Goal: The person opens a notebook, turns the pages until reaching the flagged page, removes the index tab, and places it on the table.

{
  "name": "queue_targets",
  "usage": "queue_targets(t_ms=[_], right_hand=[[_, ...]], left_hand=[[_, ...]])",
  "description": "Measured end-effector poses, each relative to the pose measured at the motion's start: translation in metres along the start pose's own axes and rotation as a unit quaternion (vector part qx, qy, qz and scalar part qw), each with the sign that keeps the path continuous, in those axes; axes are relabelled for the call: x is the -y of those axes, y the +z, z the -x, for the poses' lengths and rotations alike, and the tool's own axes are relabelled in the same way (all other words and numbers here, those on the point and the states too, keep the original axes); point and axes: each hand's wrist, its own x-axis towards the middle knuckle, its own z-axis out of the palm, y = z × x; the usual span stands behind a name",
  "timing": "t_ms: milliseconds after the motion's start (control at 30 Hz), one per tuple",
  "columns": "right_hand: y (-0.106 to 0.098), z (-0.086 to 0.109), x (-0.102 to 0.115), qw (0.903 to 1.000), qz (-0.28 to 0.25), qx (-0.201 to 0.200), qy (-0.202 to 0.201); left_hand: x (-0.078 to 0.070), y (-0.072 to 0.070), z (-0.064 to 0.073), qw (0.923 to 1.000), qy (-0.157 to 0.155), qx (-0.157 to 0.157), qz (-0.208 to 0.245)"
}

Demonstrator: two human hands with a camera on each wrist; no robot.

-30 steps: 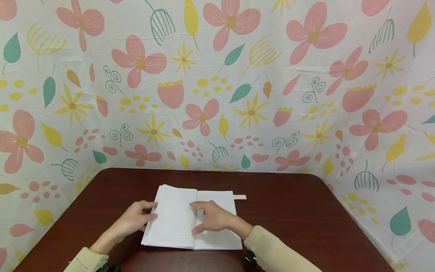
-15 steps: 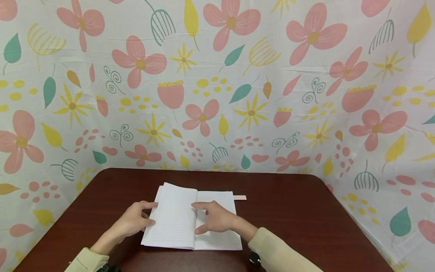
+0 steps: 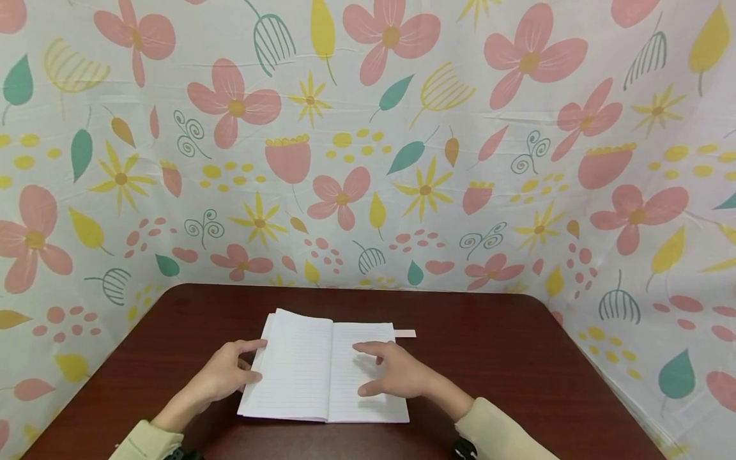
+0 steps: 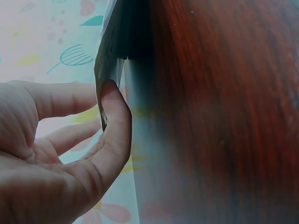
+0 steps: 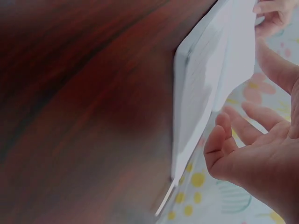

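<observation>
An open notebook (image 3: 299, 370) with lined white pages lies on the dark red-brown table, its fold near the middle. My left hand (image 3: 221, 374) holds the notebook's left edge. In the left wrist view the left hand (image 4: 65, 135) has that edge (image 4: 110, 60) pinched between thumb and fingers. Over the right page (image 3: 368, 406) is my right hand (image 3: 399, 374), thumb and index finger extended and apart, nothing in its grasp. The right wrist view shows the right hand (image 5: 261, 144) apart from the notebook (image 5: 201, 79), its other fingers loosely bent.
A pale strip (image 3: 405, 333) sticks out past the notebook's upper right side. The table (image 3: 489, 351) has rounded far corners. Behind it hangs a white cloth (image 3: 368, 191) printed with flowers and leaves.
My right hand has moved rightward from the notebook's fold to over the right page. The left thumb has slid slightly down the left edge; the notebook has stayed in place.
</observation>
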Motion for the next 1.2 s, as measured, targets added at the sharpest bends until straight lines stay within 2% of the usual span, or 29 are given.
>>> queue_targets(t_ms=[300,667,867,1200], right_hand=[[-0.019,0.031,-0.02,0.9996,0.017,-0.021,0.006],[-0.026,0.055,-0.036,0.9978,0.018,-0.024,0.059],[-0.03,0.062,-0.038,0.9971,0.028,-0.018,0.069],[-0.03,0.062,-0.042,0.9961,0.04,-0.011,0.077]], left_hand=[[-0.002,-0.001,0.001,1.0,-0.002,0.008,-0.002],[-0.002,-0.002,0.0,0.9999,-0.001,0.012,-0.009],[-0.002,-0.002,0.0,0.9999,-0.001,0.014,-0.004],[0.0,-0.002,-0.001,0.9999,-0.001,0.014,-0.005]])
